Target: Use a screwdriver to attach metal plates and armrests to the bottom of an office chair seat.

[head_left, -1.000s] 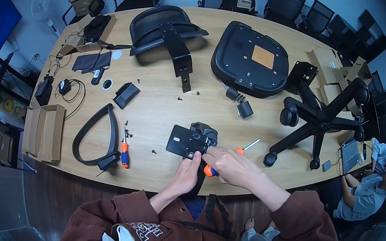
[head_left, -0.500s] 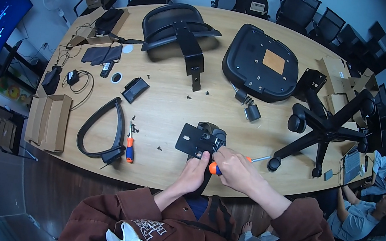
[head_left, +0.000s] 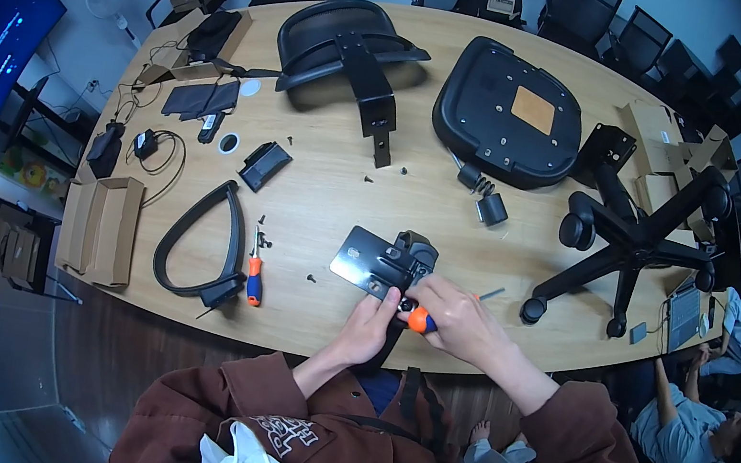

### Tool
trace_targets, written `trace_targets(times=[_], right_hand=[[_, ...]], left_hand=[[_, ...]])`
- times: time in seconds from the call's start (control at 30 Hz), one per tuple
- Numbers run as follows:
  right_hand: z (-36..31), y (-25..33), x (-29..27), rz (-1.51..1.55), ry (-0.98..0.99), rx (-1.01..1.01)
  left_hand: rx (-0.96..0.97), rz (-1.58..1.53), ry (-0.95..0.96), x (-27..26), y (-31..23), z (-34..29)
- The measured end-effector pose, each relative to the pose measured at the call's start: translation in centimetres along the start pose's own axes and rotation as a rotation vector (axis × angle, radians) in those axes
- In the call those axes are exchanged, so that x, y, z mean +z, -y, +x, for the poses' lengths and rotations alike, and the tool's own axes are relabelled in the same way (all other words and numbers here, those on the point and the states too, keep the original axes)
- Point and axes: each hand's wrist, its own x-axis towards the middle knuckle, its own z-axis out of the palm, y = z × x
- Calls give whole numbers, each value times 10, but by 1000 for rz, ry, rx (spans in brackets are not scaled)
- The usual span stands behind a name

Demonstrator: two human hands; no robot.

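My left hand (head_left: 365,330) is closed round a black armrest (head_left: 384,355), just below the flat black metal plate (head_left: 366,258) on it. Close against that plate, the fingers of my right hand (head_left: 461,321) are bent at the armrest's bracket; whether they pinch a screw is hidden. An orange-and-blue screwdriver (head_left: 421,320) lies in my right hand, its shaft sticking out to the right, away from the plate. To the left lie a second screwdriver (head_left: 255,283), a looped black armrest (head_left: 166,248) and several small dark screws (head_left: 264,240).
Farther back are a chair backrest (head_left: 338,37), an upturned seat (head_left: 509,110) and a gas-lift cylinder (head_left: 491,208). A wheeled chair base (head_left: 642,245) stands right, near a laptop (head_left: 683,315) and two seated people (head_left: 684,427). An opened cardboard box (head_left: 99,229) is at left.
The metal plate has tilted and now catches the light. My right hand has shifted slightly, and the screwdriver's shaft points more upward. The whole view has moved a little.
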Motion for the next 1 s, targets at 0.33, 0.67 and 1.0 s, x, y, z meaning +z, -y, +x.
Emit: trace_targets(times=[0.33, 0.67, 1.0], right_hand=[[-1, 24, -32, 764, -569, 459], [10, 55, -32, 945, -854, 27], [29, 53, -9, 981, -897, -49]], left_hand=[[-57, -318, 98, -11, 22, 2], [102, 152, 48, 0, 12, 0], [127, 121, 64, -2, 20, 5]])
